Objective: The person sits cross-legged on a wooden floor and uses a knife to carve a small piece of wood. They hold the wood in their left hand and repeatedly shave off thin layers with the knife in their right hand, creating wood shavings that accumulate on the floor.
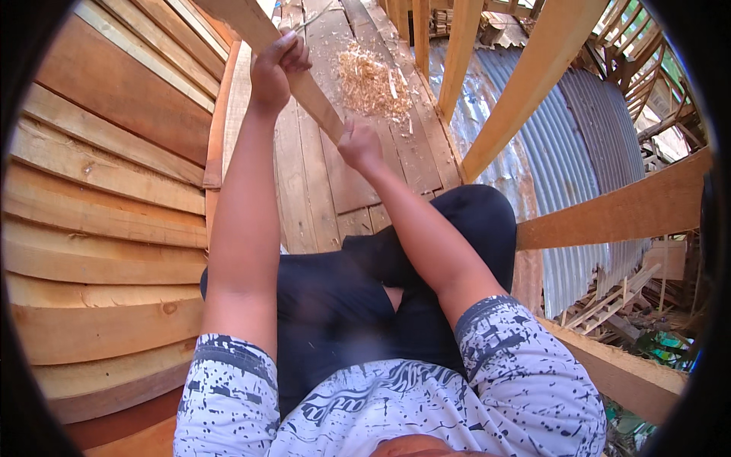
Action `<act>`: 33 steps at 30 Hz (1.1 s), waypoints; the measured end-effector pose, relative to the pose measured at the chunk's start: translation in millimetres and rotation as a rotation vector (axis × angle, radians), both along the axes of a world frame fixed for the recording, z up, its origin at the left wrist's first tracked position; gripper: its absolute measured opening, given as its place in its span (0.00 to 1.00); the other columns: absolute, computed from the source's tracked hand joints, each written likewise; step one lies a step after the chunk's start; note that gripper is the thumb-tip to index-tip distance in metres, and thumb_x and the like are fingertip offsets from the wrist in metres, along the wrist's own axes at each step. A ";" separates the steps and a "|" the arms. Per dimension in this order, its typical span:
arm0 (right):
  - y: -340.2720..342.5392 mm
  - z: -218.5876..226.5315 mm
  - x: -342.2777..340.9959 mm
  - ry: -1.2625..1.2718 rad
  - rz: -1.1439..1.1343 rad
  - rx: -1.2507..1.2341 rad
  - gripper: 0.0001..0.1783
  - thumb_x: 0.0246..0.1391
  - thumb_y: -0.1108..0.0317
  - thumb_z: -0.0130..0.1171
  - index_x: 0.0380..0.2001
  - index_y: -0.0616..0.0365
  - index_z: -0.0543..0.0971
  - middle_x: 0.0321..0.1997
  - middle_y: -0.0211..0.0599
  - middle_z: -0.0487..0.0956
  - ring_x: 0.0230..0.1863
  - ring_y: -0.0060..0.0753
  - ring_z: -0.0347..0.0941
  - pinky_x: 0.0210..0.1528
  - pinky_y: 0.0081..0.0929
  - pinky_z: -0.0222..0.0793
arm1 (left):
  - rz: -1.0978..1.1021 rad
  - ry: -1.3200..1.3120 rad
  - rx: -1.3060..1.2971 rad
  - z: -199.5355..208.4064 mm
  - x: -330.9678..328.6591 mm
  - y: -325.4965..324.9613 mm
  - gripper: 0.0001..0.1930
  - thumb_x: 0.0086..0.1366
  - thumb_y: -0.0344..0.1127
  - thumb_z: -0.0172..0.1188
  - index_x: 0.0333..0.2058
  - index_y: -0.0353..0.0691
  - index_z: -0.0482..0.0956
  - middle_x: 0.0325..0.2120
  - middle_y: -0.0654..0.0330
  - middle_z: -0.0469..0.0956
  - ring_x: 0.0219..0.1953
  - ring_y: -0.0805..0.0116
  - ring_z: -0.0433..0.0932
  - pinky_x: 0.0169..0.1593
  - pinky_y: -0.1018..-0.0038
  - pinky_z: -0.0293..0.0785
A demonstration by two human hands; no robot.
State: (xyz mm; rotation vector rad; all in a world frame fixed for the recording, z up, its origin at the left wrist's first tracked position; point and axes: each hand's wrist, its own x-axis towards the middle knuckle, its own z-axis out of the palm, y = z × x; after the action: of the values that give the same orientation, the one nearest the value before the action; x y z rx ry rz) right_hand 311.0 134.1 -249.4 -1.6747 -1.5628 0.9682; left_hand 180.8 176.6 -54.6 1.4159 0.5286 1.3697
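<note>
A long, flat wooden board [314, 99] slants in front of me, from the upper left down toward the middle. My left hand [276, 67] is closed around it partway up, thumb and fingers over its edge. At its lower right end my right hand [359, 143] grips the board with curled fingers. The board's far end runs out past the upper edge of the view. It is held above the plank floor [304, 190], and a heap of wood shavings [371, 80] lies just to the right of it.
On my left rises a wall of overlapping timber boards [106, 221]. To the right stand upright wooden posts [525, 91], with a horizontal rail [617, 206] nearer me. Beyond them are corrugated metal sheets [563, 160] and scrap wood [617, 301]. My crossed legs [343, 305] are close below.
</note>
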 end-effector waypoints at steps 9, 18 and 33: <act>12.0 -18.1 7.8 -0.045 0.086 -0.002 0.22 0.64 0.57 0.45 0.41 0.66 0.80 0.44 0.61 0.81 0.49 0.63 0.77 0.52 0.50 0.71 | 0.047 0.017 0.024 -4.1 10.2 -5.6 0.17 0.67 0.38 0.49 0.20 0.47 0.56 0.16 0.70 0.53 0.21 0.76 0.55 0.31 0.75 0.58; -5.1 21.7 27.4 -0.430 0.176 -0.044 0.19 0.61 0.57 0.52 0.41 0.62 0.82 0.46 0.56 0.81 0.48 0.57 0.79 0.49 0.49 0.73 | 0.053 0.040 0.029 -3.1 0.3 -12.8 0.17 0.68 0.37 0.48 0.20 0.46 0.56 0.15 0.70 0.53 0.19 0.76 0.55 0.29 0.76 0.58; 3.3 -17.3 23.2 -0.341 0.201 -0.054 0.23 0.66 0.55 0.44 0.43 0.63 0.81 0.45 0.56 0.82 0.44 0.53 0.81 0.43 0.45 0.75 | 0.076 0.003 0.022 -5.3 4.5 -16.1 0.15 0.67 0.36 0.49 0.21 0.46 0.57 0.16 0.69 0.54 0.20 0.76 0.55 0.29 0.75 0.59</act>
State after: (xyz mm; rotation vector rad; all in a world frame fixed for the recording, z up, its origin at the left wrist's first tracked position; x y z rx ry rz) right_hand 334.2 137.4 -266.6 -1.8186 -1.9743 0.8612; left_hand 185.3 160.5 -59.9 1.4280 0.5760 1.4379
